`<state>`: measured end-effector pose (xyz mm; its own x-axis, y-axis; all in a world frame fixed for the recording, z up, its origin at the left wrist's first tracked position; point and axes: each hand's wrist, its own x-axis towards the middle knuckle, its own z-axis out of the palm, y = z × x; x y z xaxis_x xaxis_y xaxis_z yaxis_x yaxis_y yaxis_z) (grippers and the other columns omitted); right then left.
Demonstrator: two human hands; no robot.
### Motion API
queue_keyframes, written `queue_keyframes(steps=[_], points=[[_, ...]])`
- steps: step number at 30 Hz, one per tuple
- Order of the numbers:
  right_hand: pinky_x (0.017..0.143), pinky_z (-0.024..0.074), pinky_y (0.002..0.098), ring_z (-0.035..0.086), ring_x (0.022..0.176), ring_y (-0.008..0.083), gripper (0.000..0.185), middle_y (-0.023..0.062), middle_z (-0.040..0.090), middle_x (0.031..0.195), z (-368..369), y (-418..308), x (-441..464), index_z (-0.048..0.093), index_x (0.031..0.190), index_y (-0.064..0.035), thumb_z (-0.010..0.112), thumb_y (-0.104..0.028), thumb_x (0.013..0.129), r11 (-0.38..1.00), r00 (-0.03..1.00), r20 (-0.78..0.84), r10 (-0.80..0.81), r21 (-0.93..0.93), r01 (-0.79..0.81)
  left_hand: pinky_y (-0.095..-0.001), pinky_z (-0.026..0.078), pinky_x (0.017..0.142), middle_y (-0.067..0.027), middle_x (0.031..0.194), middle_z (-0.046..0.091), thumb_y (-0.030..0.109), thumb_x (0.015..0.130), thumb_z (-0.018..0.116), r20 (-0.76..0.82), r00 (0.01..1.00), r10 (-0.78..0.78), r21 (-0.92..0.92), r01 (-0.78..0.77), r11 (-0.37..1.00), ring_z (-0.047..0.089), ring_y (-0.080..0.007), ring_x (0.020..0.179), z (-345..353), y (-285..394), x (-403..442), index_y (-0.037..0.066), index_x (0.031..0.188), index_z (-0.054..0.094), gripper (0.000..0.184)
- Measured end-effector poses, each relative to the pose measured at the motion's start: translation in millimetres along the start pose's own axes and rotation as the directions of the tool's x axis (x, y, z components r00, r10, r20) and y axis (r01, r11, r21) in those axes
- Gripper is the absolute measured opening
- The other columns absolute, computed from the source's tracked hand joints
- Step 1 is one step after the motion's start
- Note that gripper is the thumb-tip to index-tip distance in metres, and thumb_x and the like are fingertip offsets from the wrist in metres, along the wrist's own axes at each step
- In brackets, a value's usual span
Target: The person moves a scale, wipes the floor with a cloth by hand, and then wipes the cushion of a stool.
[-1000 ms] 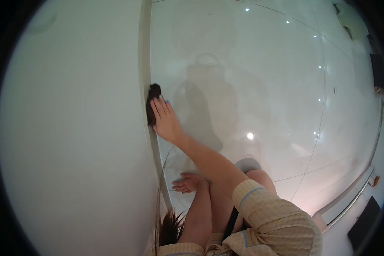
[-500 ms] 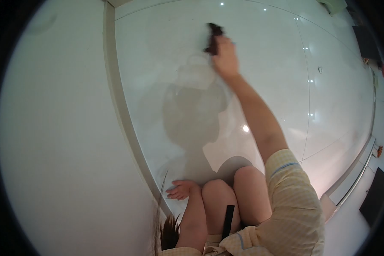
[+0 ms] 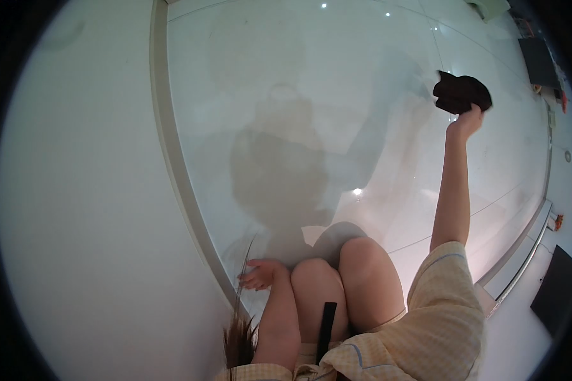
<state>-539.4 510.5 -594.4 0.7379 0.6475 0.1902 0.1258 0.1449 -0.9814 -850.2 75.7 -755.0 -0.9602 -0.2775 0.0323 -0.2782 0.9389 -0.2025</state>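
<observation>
My right hand (image 3: 467, 122) grips a dark brown or black cloth (image 3: 462, 94) at its near edge, with the arm stretched far out to the right. The cloth hangs bunched and seems lifted off the glossy white floor (image 3: 400, 159), since its shadow falls well to the left. Low on the left, my left hand (image 3: 260, 274) rests beside my bent knee, close to the baseboard. Its fingers are spread and nothing is in them. Whether it presses on the floor I cannot tell.
A white wall or door panel (image 3: 89, 190) with a beige baseboard (image 3: 171, 140) runs along the left. On the right lie a metal rail (image 3: 524, 267), a dark mat (image 3: 556, 289) and another dark flat item (image 3: 540, 62). A pale green object (image 3: 489, 7) stands at the top right.
My right hand has swung from the upper middle of the floor to the right, carrying the dark cloth with it. My left hand stays by the knee.
</observation>
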Motion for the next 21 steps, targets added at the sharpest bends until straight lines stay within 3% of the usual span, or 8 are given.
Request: queue_keyframes(steps=[5,6,7,9,10,13,19,21], points=[[0.089,0.0365,0.0291,0.046,0.098,0.0158,0.035,0.0086,0.049,0.111,-5.6,-38.0,-114.6,0.043,0.115,0.0047,0.045,-0.001,0.082,0.965,0.961,0.139,-0.237,0.145,0.217,-0.0462,0.025,0.098,-0.0163,0.136,0.028,0.050,0.088,0.027,0.002,1.000,0.000,0.004,0.000,1.000,0.029,-0.0332,0.124,0.5,0.7,-1.9,0.009,0.131,0.030,0.059],[0.087,0.0382,0.0291,0.046,0.100,0.0144,0.033,0.0088,0.050,0.112,-9.5,-39.7,-148.4,0.043,0.114,0.0034,0.043,-0.005,0.082,0.983,0.977,0.174,-0.121,-0.119,0.143,-0.0462,0.025,0.098,-0.0164,0.136,0.028,0.050,0.088,0.027,0.001,1.000,0.002,0.001,-0.002,1.000,0.029,-0.0332,0.124,4.6,-2.3,-0.8,0.009,0.131,0.030,0.059],[0.090,0.0366,0.0292,0.043,0.108,0.0160,0.040,0.0113,0.046,0.120,-26.9,-18.4,-180.9,0.038,0.121,0.0043,0.045,-0.007,0.083,0.998,0.926,0.373,-0.053,-0.016,0.064,-0.0463,0.025,0.098,-0.0164,0.136,0.028,0.050,0.088,0.027,-0.001,1.000,0.002,-0.001,-0.002,1.000,0.029,-0.0332,0.124,7.4,-3.3,0.3,0.009,0.131,0.030,0.059],[0.102,0.0230,0.0407,0.032,0.125,0.0299,0.062,0.0197,0.035,0.132,-19.4,-35.9,-224.4,0.028,0.131,0.0003,0.051,-0.006,0.074,0.725,0.344,0.875,-0.342,0.012,0.689,-0.0463,0.025,0.098,-0.0164,0.136,0.028,0.050,0.088,0.027,-0.006,1.000,-0.005,0.002,0.005,1.000,0.029,-0.0333,0.124,3.4,-1.8,0.6,0.009,0.131,0.030,0.059],[0.104,0.0168,0.0469,0.032,0.124,0.0347,0.067,0.0211,0.036,0.131,-10.8,-39.2,-248.6,0.036,0.130,-0.0070,0.048,-0.001,0.064,0.892,0.232,0.948,-0.219,0.098,0.440,-0.0463,0.025,0.098,-0.0165,0.136,0.028,0.050,0.088,0.027,-0.009,1.000,-0.008,0.007,0.009,1.000,0.029,-0.0333,0.124,1.6,-2.2,1.2,0.009,0.131,0.030,0.059],[0.102,0.0183,0.0523,0.034,0.122,0.0308,0.055,0.0112,0.042,0.128,-10.0,-26.4,-303.5,0.053,0.115,-0.0118,0.050,-0.003,0.061,0.837,-0.120,0.983,-0.141,0.183,0.516,-0.0464,0.025,0.098,-0.0166,0.136,0.028,0.050,0.088,0.027,-0.015,1.000,-0.016,0.020,0.016,1.000,0.029,-0.0334,0.124,4.5,-5.8,2.3,0.009,0.131,0.030,0.059],[0.099,0.0148,0.0600,0.022,0.126,0.0384,0.056,0.0128,0.030,0.136,47.3,-2.9,-351.7,0.045,0.124,-0.0161,0.060,-0.029,0.072,0.733,0.171,0.985,-0.003,-0.114,0.670,-0.0465,0.025,0.098,-0.0167,0.135,0.028,0.049,0.088,0.028,-0.027,0.999,-0.032,0.028,0.033,0.999,0.029,-0.0335,0.123,-11.8,6.1,-2.8,0.009,0.131,0.030,0.059],[0.097,0.0138,0.0629,0.019,0.127,0.0407,0.059,0.0129,0.028,0.137,70.9,17.2,-366.5,0.043,0.126,-0.0164,0.058,-0.036,0.072,0.676,0.135,0.991,-0.005,-0.096,0.731,-0.0465,0.025,0.098,-0.0168,0.135,0.028,0.049,0.088,0.028,-0.024,0.999,-0.025,0.015,0.025,1.000,0.029,-0.0336,0.123,-14.8,8.8,-3.5,0.009,0.131,0.030,0.059]])
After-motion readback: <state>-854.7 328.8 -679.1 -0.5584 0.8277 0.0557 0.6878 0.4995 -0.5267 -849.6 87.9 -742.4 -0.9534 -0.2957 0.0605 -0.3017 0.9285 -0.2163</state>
